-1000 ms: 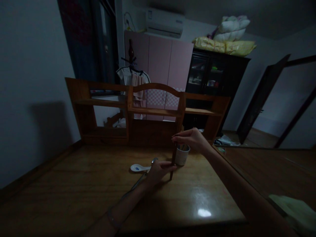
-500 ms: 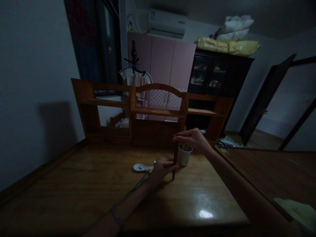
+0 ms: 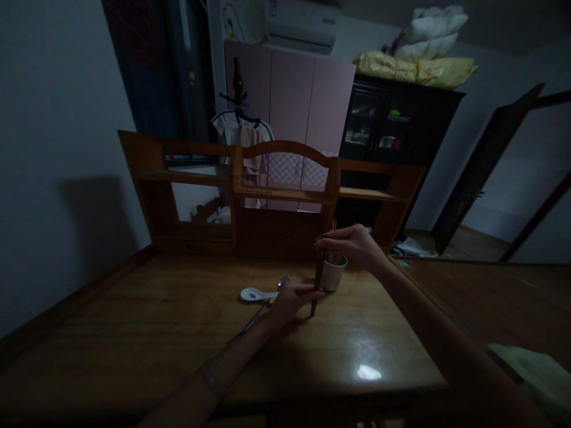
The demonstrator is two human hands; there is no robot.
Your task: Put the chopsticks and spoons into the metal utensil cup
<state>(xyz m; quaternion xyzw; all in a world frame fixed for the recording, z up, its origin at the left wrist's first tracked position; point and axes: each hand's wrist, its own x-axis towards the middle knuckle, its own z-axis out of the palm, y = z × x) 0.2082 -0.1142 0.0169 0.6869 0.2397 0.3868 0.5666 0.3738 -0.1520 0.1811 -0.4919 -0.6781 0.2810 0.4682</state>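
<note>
Dark brown chopsticks [image 3: 319, 271] stand upright over the table, their lower tips at or just above the wood. My right hand [image 3: 354, 242] pinches them at the top end. Lower down, my left hand [image 3: 291, 302] closes its thumb and fingers around them. How many sticks there are, I cannot tell. Just behind and to the right is a pale cup [image 3: 334, 276] with several light sticks in it, partly covered by my right hand. A white ceramic spoon [image 3: 252, 295] lies left of my left hand, beside a metal spoon [image 3: 282, 282] whose handle runs partly under my left forearm.
The wooden table [image 3: 178, 321] has a low shelf unit [image 3: 285, 193] along its back edge and a wall [image 3: 66, 249] on the left. Light glares off the tabletop at front right. Beyond stand a pink wardrobe [image 3: 289, 95] and a dark cabinet [image 3: 414, 125].
The view has tilted slightly down, so the room sits higher in the picture. Both hands keep their hold on the upright chopsticks, with hardly any movement relative to the cup.
</note>
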